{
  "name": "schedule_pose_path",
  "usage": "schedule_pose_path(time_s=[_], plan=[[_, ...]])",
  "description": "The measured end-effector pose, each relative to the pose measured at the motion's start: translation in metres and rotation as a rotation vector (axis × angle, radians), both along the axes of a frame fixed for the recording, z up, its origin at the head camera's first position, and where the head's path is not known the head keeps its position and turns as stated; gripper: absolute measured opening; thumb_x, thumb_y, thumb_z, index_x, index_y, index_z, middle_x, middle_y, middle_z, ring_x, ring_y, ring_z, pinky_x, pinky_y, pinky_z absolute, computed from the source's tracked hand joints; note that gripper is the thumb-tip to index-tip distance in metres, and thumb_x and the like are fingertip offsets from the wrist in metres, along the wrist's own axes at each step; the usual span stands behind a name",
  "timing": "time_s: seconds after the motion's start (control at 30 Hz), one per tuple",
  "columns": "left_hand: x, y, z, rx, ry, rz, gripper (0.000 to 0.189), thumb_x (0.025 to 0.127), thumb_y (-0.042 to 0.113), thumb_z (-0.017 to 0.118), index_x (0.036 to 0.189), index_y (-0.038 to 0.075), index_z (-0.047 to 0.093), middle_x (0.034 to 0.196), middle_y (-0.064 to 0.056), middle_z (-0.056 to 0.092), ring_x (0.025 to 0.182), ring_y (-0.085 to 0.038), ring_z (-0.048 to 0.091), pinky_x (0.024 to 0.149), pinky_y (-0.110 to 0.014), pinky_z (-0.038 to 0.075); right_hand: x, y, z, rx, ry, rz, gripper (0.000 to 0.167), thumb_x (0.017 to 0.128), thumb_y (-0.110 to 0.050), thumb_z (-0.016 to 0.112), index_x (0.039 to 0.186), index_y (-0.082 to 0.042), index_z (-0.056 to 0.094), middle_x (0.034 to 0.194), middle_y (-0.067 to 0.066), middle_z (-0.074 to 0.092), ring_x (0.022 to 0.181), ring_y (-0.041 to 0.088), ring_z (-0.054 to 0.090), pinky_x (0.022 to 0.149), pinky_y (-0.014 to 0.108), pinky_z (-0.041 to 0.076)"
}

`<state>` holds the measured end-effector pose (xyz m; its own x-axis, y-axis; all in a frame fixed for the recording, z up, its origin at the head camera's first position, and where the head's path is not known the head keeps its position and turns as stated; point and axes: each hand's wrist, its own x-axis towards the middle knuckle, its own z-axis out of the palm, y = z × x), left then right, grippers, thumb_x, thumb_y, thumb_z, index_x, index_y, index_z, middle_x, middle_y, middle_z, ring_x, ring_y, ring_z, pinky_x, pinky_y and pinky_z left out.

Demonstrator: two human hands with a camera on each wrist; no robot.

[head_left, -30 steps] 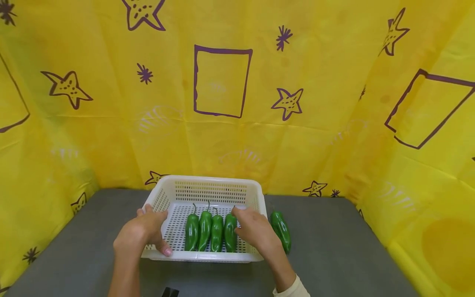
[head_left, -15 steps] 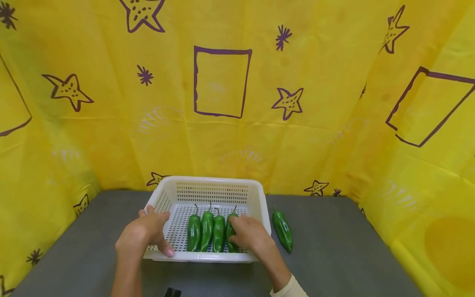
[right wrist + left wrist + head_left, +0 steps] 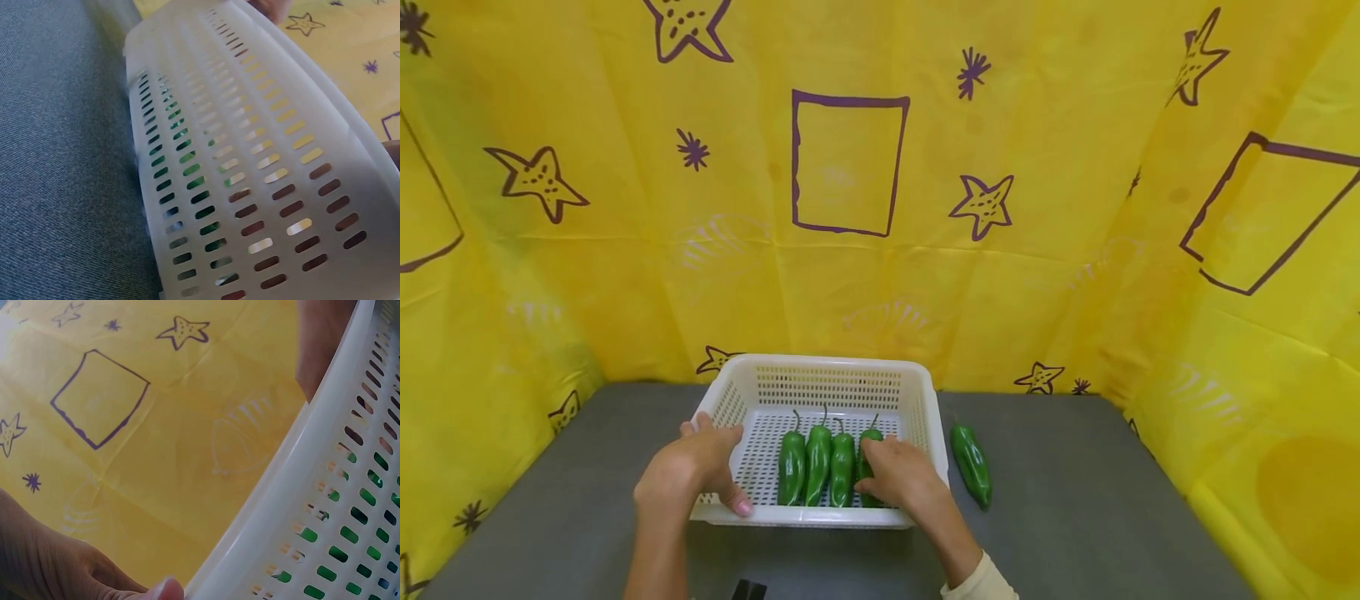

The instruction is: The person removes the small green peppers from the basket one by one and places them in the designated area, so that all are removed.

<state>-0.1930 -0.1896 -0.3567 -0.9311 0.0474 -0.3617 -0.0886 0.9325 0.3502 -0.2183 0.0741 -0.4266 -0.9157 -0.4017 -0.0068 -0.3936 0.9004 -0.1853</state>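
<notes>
Several green peppers [image 3: 817, 467] lie side by side in a white slotted plastic basket [image 3: 827, 360], stems pointing away. My left hand [image 3: 688, 467] grips the basket's left side, thumb over the front left corner. The left wrist view shows that thumb at the basket's rim [image 3: 269, 506]. Reaching inside over the right part, my right hand [image 3: 898, 477] holds the rightmost green pepper [image 3: 872, 434] between thumb and fingers and covers much of it. From the right wrist, the basket's slotted wall [image 3: 219, 131] hides most of the hand and the peppers.
One more green pepper [image 3: 972, 467] lies on the dark grey table [image 3: 1090, 500], just right of the basket. A yellow patterned cloth [image 3: 850, 283] stands behind and on both sides. A small black object [image 3: 749, 590] shows at the bottom edge.
My right hand has shifted down from beside the rightmost pepper's stem end onto its body. My left hand keeps its place on the basket.
</notes>
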Motion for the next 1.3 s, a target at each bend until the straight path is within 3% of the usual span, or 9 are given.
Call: schedule_pose_path(time_s=[0.2, 0.33, 0.53, 0.7, 0.9, 1.1, 1.3], plan=[[-0.001, 0.0, 0.0, 0.006, -0.002, 0.004, 0.126, 0.058, 0.031, 0.099, 0.16, -0.002, 0.033, 0.159, -0.051, -0.008, 0.147, -0.072, 0.0, 0.111, -0.085, 0.025, 0.0, -0.002, -0.002, 0.014, 0.026, -0.049, 0.046, 0.077, -0.041, 0.092, 0.098, -0.011, 0.064, 0.085, 0.008, 0.071, 0.079, 0.024, 0.068, 0.066, 0.039, 0.055], [-0.001, 0.0, 0.0, 0.004, -0.001, 0.005, 0.127, 0.057, 0.032, 0.099, 0.16, -0.001, 0.033, 0.158, -0.051, -0.009, 0.147, -0.073, 0.0, 0.11, -0.085, 0.026, 0.001, -0.001, -0.003, 0.007, 0.04, -0.06, 0.037, 0.074, -0.028, 0.095, 0.088, -0.01, 0.065, 0.081, 0.008, 0.071, 0.074, 0.023, 0.067, 0.066, 0.038, 0.054], [-0.001, 0.001, 0.001, 0.003, -0.002, 0.003, 0.126, 0.058, 0.032, 0.099, 0.16, -0.002, 0.034, 0.159, -0.051, -0.007, 0.147, -0.072, 0.001, 0.11, -0.085, 0.026, 0.001, 0.0, 0.0, -0.033, 0.004, -0.082, 0.032, 0.076, -0.011, 0.089, 0.074, -0.013, 0.057, 0.071, 0.003, 0.06, 0.065, 0.017, 0.052, 0.061, 0.034, 0.045], [-0.001, 0.001, 0.001, -0.013, 0.003, -0.008, 0.124, 0.059, 0.033, 0.099, 0.159, -0.002, 0.034, 0.158, -0.052, -0.006, 0.147, -0.073, 0.002, 0.11, -0.085, 0.027, 0.002, -0.001, 0.0, -0.055, 0.015, -0.092, 0.026, 0.077, -0.005, 0.083, 0.08, -0.012, 0.058, 0.07, 0.002, 0.058, 0.063, 0.016, 0.05, 0.059, 0.032, 0.043], [0.0, 0.001, 0.001, -0.004, -0.005, 0.001, 0.125, 0.059, 0.031, 0.099, 0.16, -0.002, 0.032, 0.158, -0.051, -0.008, 0.147, -0.073, 0.001, 0.111, -0.084, 0.026, 0.005, -0.003, 0.002, -0.085, 0.03, -0.119, 0.035, 0.079, -0.004, 0.083, 0.104, -0.007, 0.059, 0.078, 0.006, 0.062, 0.067, 0.018, 0.054, 0.062, 0.033, 0.047], [-0.001, 0.002, 0.001, -0.01, -0.002, 0.002, 0.126, 0.059, 0.032, 0.099, 0.16, -0.002, 0.032, 0.159, -0.051, -0.006, 0.147, -0.072, 0.003, 0.11, -0.084, 0.028, 0.007, -0.005, 0.007, -0.085, 0.025, -0.167, 0.022, 0.082, -0.006, 0.081, 0.092, -0.008, 0.062, 0.076, 0.005, 0.059, 0.068, 0.017, 0.052, 0.062, 0.034, 0.047], [-0.001, 0.001, 0.0, -0.007, -0.002, 0.001, 0.127, 0.058, 0.031, 0.099, 0.16, -0.002, 0.032, 0.158, -0.052, -0.008, 0.147, -0.073, 0.001, 0.111, -0.084, 0.027, 0.008, -0.004, 0.011, -0.071, 0.077, -0.173, 0.022, 0.082, -0.013, 0.081, 0.088, -0.008, 0.061, 0.076, 0.007, 0.063, 0.067, 0.019, 0.057, 0.062, 0.038, 0.051]])
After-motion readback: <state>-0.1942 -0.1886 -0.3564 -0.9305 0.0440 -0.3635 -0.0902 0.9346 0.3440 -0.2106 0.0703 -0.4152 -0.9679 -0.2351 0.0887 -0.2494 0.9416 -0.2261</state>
